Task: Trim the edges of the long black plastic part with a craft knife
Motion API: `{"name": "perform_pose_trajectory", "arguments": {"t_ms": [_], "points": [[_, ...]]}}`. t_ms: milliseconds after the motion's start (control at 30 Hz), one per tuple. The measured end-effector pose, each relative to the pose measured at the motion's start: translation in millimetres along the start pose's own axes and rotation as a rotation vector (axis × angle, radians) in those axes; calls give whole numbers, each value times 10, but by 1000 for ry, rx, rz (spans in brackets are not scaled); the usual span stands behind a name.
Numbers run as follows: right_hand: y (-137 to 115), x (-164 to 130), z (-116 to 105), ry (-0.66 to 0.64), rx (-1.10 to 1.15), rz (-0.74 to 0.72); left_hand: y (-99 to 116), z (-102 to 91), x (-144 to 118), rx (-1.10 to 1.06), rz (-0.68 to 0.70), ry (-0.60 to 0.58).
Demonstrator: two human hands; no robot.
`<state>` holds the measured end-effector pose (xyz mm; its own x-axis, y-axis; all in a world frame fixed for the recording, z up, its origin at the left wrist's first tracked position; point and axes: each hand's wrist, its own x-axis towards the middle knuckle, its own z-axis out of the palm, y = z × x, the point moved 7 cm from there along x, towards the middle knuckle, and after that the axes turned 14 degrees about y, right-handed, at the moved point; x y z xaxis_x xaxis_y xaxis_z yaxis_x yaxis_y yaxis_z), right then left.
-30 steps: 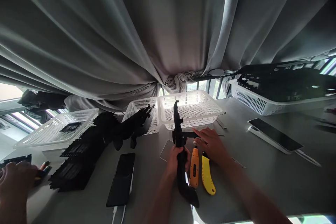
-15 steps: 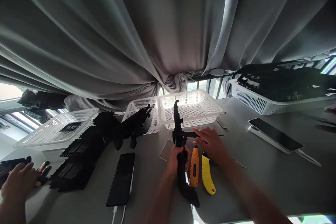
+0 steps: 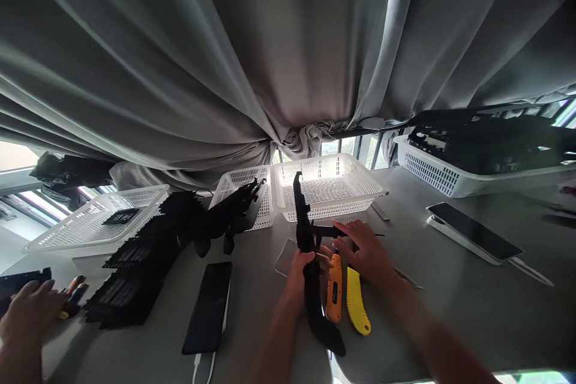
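Observation:
A long black plastic part stands tilted on the grey table, its top end reaching up in front of a white basket. My left hand is closed around its middle. My right hand rests just right of it, fingers touching a thin black arm that sticks out sideways from the part. An orange tool and a yellow utility knife lie side by side on the table under my right wrist.
A black phone with a white cable lies at the left. Stacked black parts and white baskets fill the far left. Another phone and a full basket sit at right. Another person's hand is at the lower left.
The black part's top has tipped slightly left. My right hand has drawn a little nearer to my left. The other person's hand at lower left shifted down and outward.

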<state>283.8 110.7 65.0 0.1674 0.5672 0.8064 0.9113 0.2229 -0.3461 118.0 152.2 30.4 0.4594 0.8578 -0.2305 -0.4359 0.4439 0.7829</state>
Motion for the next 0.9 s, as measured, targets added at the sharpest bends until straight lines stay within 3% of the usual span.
{"name": "perform_pose_trajectory", "arguments": {"t_ms": [167, 433, 533, 733, 900], "points": [[-130, 29, -83, 102, 88, 25, 93, 13, -57, 0, 17, 43], [-6, 52, -192, 195, 85, 130, 291, -16, -30, -120, 77, 150], [-26, 49, -193, 204, 93, 138, 253, -59, 18, -129, 82, 155], [-90, 50, -131, 146, 41, 31, 26, -30, 133, -57, 27, 12], [4, 59, -80, 124, -45, -7, -28, -37, 111, -56, 1, 67]]}}
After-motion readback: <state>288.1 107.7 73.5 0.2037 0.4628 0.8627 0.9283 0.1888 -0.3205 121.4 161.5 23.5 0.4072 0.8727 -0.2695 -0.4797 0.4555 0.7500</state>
